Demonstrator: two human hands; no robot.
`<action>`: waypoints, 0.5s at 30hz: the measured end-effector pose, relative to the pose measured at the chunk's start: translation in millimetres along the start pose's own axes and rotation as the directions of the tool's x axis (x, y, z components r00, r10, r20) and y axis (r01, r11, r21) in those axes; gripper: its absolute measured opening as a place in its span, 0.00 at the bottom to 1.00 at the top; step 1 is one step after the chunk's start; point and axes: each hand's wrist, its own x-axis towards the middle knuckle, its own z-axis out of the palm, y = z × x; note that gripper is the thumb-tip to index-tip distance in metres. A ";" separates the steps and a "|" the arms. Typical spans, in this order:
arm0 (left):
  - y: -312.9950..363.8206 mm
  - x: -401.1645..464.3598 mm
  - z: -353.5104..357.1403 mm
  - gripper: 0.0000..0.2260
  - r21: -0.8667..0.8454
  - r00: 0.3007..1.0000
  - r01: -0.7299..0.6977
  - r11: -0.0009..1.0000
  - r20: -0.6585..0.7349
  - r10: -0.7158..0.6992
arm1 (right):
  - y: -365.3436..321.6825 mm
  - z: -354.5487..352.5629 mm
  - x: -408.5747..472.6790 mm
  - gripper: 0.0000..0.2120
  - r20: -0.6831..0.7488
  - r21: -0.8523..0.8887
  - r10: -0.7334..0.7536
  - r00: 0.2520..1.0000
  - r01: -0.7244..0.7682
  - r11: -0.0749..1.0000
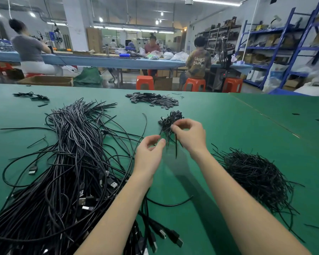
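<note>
Straight ahead at 12 o'clock, beyond the far edge of the flat green work table (228, 126), a seated person's brown shirt (198, 61) carries white letters that I read as "UNKN" over "OWN".

On my feed, both bare forearms extend from 6 o'clock and meet just past the middle of the table. The right hand (189, 134) is raised with the wrist bent. Its thumb and forefinger tips are pressed together on a small bunch of thin black wire ties (170, 119), held above the green top. The bunch's bent heads fan out toward 12 o'clock above the fingers, and its loose ends hang toward 6 o'clock.

The left hand (149, 153) sits just beside it at 8 o'clock, fingers curled and thumb tip close to those hanging ends. Blur keeps me from telling whether it pinches a strand or only hovers near.

At 9 o'clock from the hands lies a big sprawl of long black USB cables with silver plugs (72, 153). At 4 o'clock rests a loose heap of black wire ties (254, 173). At 12 o'clock, near the far edge, sits a pile of small flat black rectangular pieces (153, 100). Behind the table, 3 orange plastic stools (194, 85) stand in a row.
</note>
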 end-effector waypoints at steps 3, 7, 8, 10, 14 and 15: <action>-0.4 5.0 -3.7 0.04 -0.059 0.989 0.145 0.988 -0.009 -0.146 | -4.8 11.4 51.2 0.03 -0.028 -0.185 -0.105 0.994 0.098 0.978; -1.4 6.2 -4.4 0.06 -0.089 0.972 0.234 0.968 0.021 -0.233 | 8.2 26.4 103.6 0.16 0.181 -0.530 0.049 0.982 0.055 0.846; -1.6 5.7 -4.0 0.06 -0.089 0.971 0.238 0.967 0.026 -0.236 | 13.9 28.7 107.6 0.19 0.242 -0.608 0.125 0.962 0.050 0.793; -1.6 5.4 -3.7 0.07 -0.084 0.970 0.243 0.966 0.034 -0.241 | 24.0 31.1 109.1 0.25 0.298 -0.656 0.204 0.932 0.045 0.754; -1.6 6.9 -4.2 0.07 -0.087 0.967 0.256 0.963 0.028 -0.255 | 30.7 33.7 107.0 0.29 0.286 -0.612 0.123 0.950 0.082 0.787; -1.5 6.6 -4.4 0.07 -0.083 0.966 0.259 0.962 0.030 -0.257 | 29.5 33.1 105.7 0.29 0.283 -0.609 0.100 0.954 0.098 0.787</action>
